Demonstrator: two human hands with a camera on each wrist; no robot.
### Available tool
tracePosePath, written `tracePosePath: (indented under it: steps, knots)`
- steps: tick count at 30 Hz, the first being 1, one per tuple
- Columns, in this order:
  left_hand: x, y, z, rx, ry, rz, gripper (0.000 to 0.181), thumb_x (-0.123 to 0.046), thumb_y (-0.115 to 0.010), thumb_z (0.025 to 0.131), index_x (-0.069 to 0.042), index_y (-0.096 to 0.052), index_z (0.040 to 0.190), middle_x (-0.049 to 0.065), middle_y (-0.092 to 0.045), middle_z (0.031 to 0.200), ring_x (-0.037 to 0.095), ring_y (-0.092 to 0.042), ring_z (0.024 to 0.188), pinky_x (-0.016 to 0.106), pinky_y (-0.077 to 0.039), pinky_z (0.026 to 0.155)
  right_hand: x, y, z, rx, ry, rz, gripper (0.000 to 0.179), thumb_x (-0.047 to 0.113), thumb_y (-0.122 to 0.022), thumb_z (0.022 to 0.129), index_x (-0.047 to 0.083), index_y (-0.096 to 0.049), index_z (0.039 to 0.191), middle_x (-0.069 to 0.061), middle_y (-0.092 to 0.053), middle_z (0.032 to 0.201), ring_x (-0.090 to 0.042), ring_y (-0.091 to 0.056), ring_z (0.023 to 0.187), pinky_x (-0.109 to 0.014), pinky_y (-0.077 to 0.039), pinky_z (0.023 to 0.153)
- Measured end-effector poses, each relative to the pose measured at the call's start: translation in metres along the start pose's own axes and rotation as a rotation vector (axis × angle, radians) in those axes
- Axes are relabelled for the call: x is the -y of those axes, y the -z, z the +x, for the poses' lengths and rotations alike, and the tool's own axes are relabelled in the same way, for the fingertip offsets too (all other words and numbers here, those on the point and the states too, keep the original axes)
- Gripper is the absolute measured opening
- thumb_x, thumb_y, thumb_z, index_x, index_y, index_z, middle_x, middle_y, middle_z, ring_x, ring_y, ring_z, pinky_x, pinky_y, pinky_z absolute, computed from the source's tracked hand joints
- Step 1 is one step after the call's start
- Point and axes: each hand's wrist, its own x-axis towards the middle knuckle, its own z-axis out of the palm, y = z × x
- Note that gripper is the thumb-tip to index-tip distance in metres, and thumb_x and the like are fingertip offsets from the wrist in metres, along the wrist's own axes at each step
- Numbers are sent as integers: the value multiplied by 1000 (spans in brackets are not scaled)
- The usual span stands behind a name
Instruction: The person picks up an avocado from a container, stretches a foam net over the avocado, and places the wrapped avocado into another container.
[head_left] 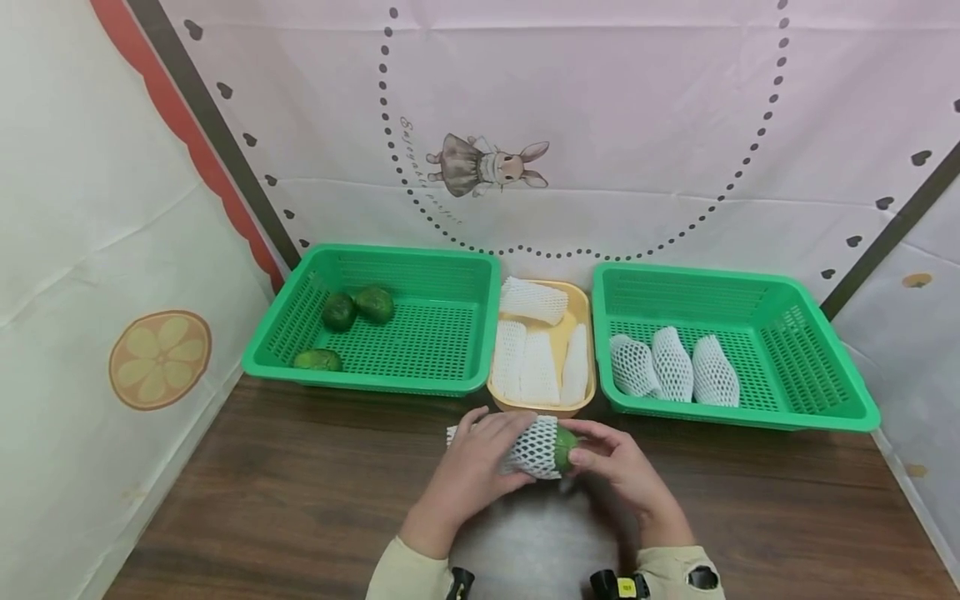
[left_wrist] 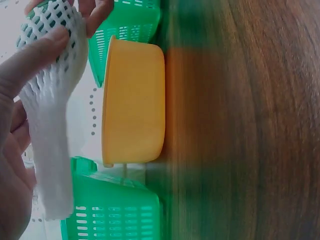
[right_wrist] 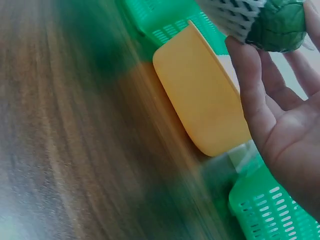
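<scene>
A green avocado (head_left: 565, 450) lies partly inside a white foam net sleeve (head_left: 537, 448), above the table in front of the yellow tray. My left hand (head_left: 477, 463) grips the sleeve around the fruit, its thumb pressed on the mesh in the left wrist view. From there the unfilled tail of the sleeve (left_wrist: 52, 165) hangs past my palm. At the bare end of the avocado (right_wrist: 280, 25), the fingers and thumb of my right hand (head_left: 617, 463) hold the fruit near the sleeve's edge.
Several flat foam nets (head_left: 538, 367) lie in the yellow tray (left_wrist: 134, 100). To its left, a green basket (head_left: 375, 385) holds three bare avocados (head_left: 339, 312). Another green basket (head_left: 757, 418), on the right, contains three net-covered fruits (head_left: 672, 367). A patterned cloth wall (head_left: 637, 125) stands behind them.
</scene>
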Motion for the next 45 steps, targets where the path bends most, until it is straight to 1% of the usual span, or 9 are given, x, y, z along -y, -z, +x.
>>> tracePosePath:
  steps: [7,13,20,25,29,33,36,41,45]
  knots:
    - [-3,-2,4,-19,-64,-11,74,-31,-84,65,-12,-52,129,3,-54,124,19,-51,111,38,-39,95,-2,-13,4,-144,-30,-3,22,3,-62,87,-1,-52,106,0,-63,97,-12,-58,83,-27,-50,71]
    - [-6,-4,7,-47,-45,-29,73,-29,-84,65,-12,-53,129,3,-54,123,19,-51,109,37,-44,90,0,-26,8,-312,-125,-147,25,10,-66,85,-2,-63,107,-5,-64,98,-16,-56,92,-28,-42,79]
    - [-11,-5,5,4,-39,-62,73,-28,-81,68,-14,-50,133,3,-54,124,19,-51,110,36,-45,89,4,-18,7,-157,-116,-175,30,9,-67,84,-8,-63,109,-16,-54,120,-19,-51,107,-30,-46,82]
    - [-12,-7,7,19,-88,-45,80,-25,-82,67,-16,-45,137,1,-56,119,16,-51,108,34,-43,91,5,-18,7,-64,-139,-78,34,5,-67,83,-15,-53,107,-17,-60,106,-16,-62,92,-29,-51,75]
    - [-12,-8,9,10,-120,-9,85,-22,-83,65,-18,-42,139,-2,-57,114,15,-52,105,32,-42,91,3,-22,9,-55,-144,-27,30,2,-66,84,-13,-51,105,-12,-60,101,-16,-63,87,-29,-52,72]
    - [-14,-6,12,12,-122,11,83,-26,-83,66,-19,-43,139,-2,-57,115,15,-51,106,33,-39,94,0,-25,11,-108,-126,20,21,-4,-64,82,-5,-54,100,-9,-58,101,-15,-62,87,-27,-51,73]
    - [-13,-2,14,28,-63,30,83,-39,-82,65,-22,-44,137,-2,-55,122,16,-49,112,42,-33,100,-2,-25,10,-194,-124,87,19,-9,-61,80,5,-58,93,-4,-61,95,-13,-61,82,-26,-51,70]
    - [-4,2,10,108,158,-33,94,-48,-82,60,-24,-38,140,1,-48,131,20,-45,118,52,-31,96,-4,-18,5,-343,-93,273,33,-16,-51,80,15,-63,81,1,-65,82,-11,-60,75,-27,-51,66]
    - [3,0,5,110,221,-118,85,-39,-82,67,-21,-39,138,1,-51,128,19,-49,114,45,-38,91,-4,-11,2,-265,-77,353,29,-9,-49,88,16,-63,93,0,-66,93,-13,-63,82,-32,-53,71]
